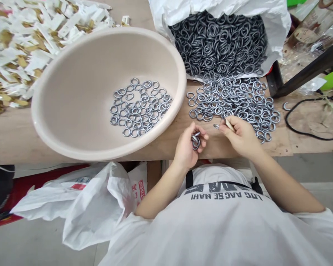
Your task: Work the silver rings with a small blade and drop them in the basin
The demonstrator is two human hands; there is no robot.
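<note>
Steel rings sit in the left hand, its fingers curled around them. The right hand pinches a pale flat piece between thumb and finger, a ring just beyond it toward the left hand. Loose rings spread just far of the right hand, nearer it than the left; a beige basin stands farther left.
</note>
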